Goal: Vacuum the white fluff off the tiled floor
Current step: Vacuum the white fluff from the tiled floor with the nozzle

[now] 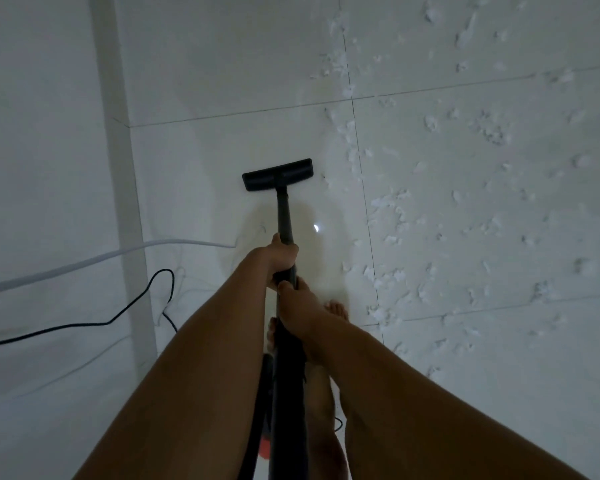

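- We see the white fluff (388, 202) as small ragged shreds and clumps, strewn over the tiled floor (222, 81) from 12 to 4 o'clock of the black floor nozzle (278, 174).
- Our left hand (282, 258) and right hand (298, 308) both curl around the black wand (284, 213).

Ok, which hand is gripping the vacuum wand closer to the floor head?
The left hand; it grips the wand ahead of the right hand, nearer the black floor head.

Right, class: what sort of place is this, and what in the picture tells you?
Probably a room in a home: a glossy white tiled floor, a black cable trailing at the left, and a bare foot.
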The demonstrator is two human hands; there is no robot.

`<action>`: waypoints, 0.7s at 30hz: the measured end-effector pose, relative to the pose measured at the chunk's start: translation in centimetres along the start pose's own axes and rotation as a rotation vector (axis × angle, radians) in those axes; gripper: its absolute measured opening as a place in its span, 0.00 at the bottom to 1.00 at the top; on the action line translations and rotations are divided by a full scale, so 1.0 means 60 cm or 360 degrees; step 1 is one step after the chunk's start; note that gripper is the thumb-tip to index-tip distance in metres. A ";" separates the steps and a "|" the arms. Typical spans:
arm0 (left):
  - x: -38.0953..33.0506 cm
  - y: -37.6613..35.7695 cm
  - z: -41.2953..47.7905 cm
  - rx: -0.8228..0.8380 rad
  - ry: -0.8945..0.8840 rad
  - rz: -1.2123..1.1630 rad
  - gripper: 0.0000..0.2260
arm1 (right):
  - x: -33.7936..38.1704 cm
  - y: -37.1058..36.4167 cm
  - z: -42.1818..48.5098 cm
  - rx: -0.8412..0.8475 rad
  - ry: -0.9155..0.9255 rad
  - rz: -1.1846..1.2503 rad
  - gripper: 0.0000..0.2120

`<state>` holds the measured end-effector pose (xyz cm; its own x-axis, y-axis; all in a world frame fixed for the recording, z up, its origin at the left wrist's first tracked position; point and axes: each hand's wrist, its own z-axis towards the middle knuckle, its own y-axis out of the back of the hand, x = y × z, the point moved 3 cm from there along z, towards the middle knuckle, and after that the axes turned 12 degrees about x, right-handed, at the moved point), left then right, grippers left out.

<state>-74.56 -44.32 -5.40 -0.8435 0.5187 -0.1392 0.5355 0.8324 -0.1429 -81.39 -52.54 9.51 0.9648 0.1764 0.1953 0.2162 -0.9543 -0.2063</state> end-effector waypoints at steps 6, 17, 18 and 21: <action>0.040 -0.042 -0.011 -0.0004 0.0018 -0.0047 0.28 | -0.069 -0.018 0.015 0.0017 0.0016 0.0168 0.18; 0.157 -0.192 -0.020 -0.0110 0.0061 0.0179 0.31 | -0.249 0.014 -0.037 0.0069 0.0080 0.0014 0.27; 0.170 -0.211 -0.021 -0.0107 0.0062 0.0199 0.32 | -0.272 0.015 -0.044 0.0084 0.0064 0.0033 0.29; 0.212 -0.259 -0.013 -0.0113 0.0061 0.0230 0.34 | -0.332 0.030 -0.069 0.0090 0.0066 0.0104 0.24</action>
<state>-93.64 -50.46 -4.16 -0.7594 0.6402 -0.1157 0.6484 0.7594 -0.0543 -100.81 -58.78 9.23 0.9703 0.1031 0.2189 0.1625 -0.9480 -0.2736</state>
